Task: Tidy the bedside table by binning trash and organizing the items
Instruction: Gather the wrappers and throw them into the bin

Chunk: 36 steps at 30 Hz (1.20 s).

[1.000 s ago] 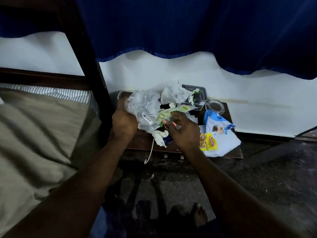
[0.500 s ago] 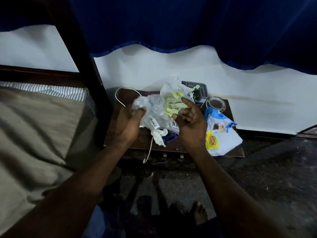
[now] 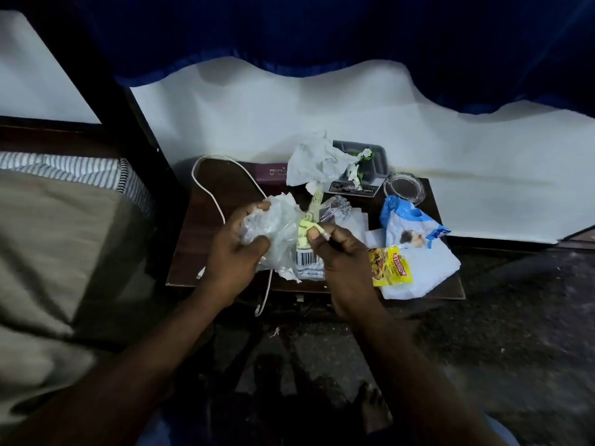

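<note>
Two hands: left (image 3: 235, 254) clutches crumpled bag (image 3: 279, 222), right (image 3: 347, 260) pinches yellow wrapper (image 3: 304, 227), print unreadable

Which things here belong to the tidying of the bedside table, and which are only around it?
Belong: left hand, right hand, clear plastic bag, yellow-green wrapper, white cable, yellow snack packet, blue packet, glass ashtray, black tray.
Only around: bed, blue curtain, wall.
</note>
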Tool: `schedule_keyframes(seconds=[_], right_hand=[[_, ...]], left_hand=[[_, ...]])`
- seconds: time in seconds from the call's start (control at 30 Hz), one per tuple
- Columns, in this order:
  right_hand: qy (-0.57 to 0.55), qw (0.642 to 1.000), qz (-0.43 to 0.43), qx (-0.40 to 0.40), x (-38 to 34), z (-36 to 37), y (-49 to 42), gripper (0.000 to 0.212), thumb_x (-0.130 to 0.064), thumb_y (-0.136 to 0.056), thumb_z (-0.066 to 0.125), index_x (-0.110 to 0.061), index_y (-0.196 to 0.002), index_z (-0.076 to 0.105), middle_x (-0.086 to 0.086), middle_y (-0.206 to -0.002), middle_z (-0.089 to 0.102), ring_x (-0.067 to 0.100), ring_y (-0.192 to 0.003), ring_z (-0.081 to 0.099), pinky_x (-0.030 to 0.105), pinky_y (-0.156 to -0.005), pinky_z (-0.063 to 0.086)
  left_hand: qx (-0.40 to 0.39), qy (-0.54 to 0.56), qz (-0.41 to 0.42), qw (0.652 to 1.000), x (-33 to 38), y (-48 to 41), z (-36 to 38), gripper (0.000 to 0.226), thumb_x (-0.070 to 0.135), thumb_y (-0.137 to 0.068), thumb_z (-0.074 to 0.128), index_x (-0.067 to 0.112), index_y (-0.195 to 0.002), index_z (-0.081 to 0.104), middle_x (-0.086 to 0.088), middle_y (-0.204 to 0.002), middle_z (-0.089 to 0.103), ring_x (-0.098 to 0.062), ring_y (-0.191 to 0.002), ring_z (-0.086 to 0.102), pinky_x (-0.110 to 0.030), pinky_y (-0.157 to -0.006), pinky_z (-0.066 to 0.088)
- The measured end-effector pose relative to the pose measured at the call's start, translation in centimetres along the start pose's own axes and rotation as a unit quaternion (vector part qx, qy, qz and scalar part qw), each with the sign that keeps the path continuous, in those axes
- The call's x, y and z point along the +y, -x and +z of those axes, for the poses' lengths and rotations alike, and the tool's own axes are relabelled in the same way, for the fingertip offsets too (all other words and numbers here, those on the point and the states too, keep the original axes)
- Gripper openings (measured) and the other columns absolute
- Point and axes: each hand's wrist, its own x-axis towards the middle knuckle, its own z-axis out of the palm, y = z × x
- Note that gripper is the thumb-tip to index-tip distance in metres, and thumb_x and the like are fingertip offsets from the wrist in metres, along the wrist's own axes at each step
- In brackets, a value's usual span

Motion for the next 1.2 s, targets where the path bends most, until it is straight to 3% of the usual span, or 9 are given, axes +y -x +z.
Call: schedule_keyframes(seconds=[0.1,0.23,0.4,0.6,0.7,0.8,0.9,1.03,1.2], right_hand=[[0.021,0.999,-0.017,0.026,1.1,-0.7,-0.3,0.009,-0.027,-0.096,0.07,-0.023,-0.102,0.074,0.009,-0.107,0.076,0.028,-0.1,0.073,0.043,-0.088,0.06],[-0.058,0.996,0.01,0.069,1.9,-1.0,0.0,0.021,-0.013,-0.108,0.049,-0.003,-0.092,0.058,-0.001,-0.073,0.064,0.014,-0.061,0.064,0.03,-0.052,0.056],[-0.033,0.988,-0.045,0.144,1.8,-0.2,-2.5,0.022,-0.004,-0.108,0.047,-0.011,-0.088,0.056,-0.013,-0.068,0.062,0.003,-0.065,0.057,0.025,-0.064,0.047],[-0.088,0.986,-0.017,0.138,2.3,0.5,-2.5,0.018,-0.014,-0.107,0.053,-0.007,-0.105,0.069,0.011,-0.095,0.076,0.03,-0.094,0.07,0.048,-0.089,0.056],[-0.09,0.987,0.015,0.129,2.1,1.1,-2.2,0.031,-0.01,-0.108,0.05,-0.016,-0.092,0.076,0.004,-0.089,0.078,0.018,-0.088,0.073,0.038,-0.085,0.056],[-0.114,0.988,0.053,0.093,1.6,1.5,-2.0,0.028,-0.014,-0.106,0.055,-0.014,-0.091,0.078,0.01,-0.088,0.078,0.022,-0.083,0.072,0.036,-0.079,0.057],[-0.112,0.99,0.063,0.06,1.4,1.6,-1.9,0.022,-0.023,-0.101,0.062,-0.005,-0.103,0.074,0.021,-0.092,0.075,0.027,-0.082,0.069,0.039,-0.077,0.055],[-0.07,0.991,0.068,0.096,2.1,1.6,-1.8,0.051,-0.04,-0.082,0.081,-0.004,-0.114,0.063,0.024,-0.107,0.074,0.03,-0.093,0.073,0.049,-0.087,0.058],[-0.061,0.991,0.111,0.047,2.4,1.2,-1.5,0.061,-0.062,-0.081,0.079,-0.015,-0.117,0.066,0.013,-0.114,0.076,0.034,-0.11,0.073,0.064,-0.1,0.054]], left_hand=[[0.038,0.066,0.009,0.997,-0.9,-0.6,0.1,0.051,-0.001,-0.072,0.056,0.025,-0.113,0.071,-0.008,-0.121,0.073,-0.034,-0.113,0.069,-0.06,-0.091,0.058],[0.06,0.102,0.021,0.993,-3.5,-0.5,0.6,0.049,-0.006,-0.067,0.052,0.017,-0.106,0.07,-0.02,-0.136,0.06,-0.043,-0.127,0.058,-0.07,-0.1,0.048],[0.052,0.045,0.027,0.997,-2.7,-1.5,1.9,0.053,-0.007,-0.064,0.044,0.032,-0.091,0.068,0.005,-0.104,0.073,-0.019,-0.099,0.067,-0.041,-0.082,0.052],[-0.008,0.075,-0.001,0.997,-2.7,-0.9,3.2,0.05,-0.022,-0.077,0.046,0.012,-0.103,0.072,-0.003,-0.104,0.077,-0.03,-0.095,0.072,-0.038,-0.079,0.058],[-0.055,0.087,-0.066,0.993,-2.8,0.4,4.0,0.05,-0.004,-0.083,0.047,0.028,-0.111,0.074,-0.003,-0.104,0.078,-0.053,-0.086,0.065,-0.058,-0.069,0.053],[-0.088,0.19,-0.117,0.971,-2.4,1.2,4.4,0.038,0.02,-0.078,0.05,0.027,-0.101,0.079,0.003,-0.096,0.077,-0.026,-0.085,0.068,-0.036,-0.078,0.052],[-0.134,0.15,-0.076,0.977,-1.8,1.3,4.7,0.034,0.051,-0.083,0.068,0.027,-0.105,0.077,0.012,-0.107,0.076,-0.008,-0.106,0.069,-0.029,-0.091,0.051],[-0.111,0.068,-0.006,0.992,-1.1,0.9,4.9,0.017,0.049,-0.086,0.072,0.033,-0.083,0.074,0.015,-0.078,0.073,0.0,-0.079,0.07,-0.017,-0.073,0.049],[-0.042,0.003,0.043,0.998,-2.3,0.2,4.9,0.03,0.049,-0.088,0.071,0.021,-0.077,0.067,0.003,-0.073,0.068,-0.015,-0.072,0.066,-0.035,-0.071,0.052]])
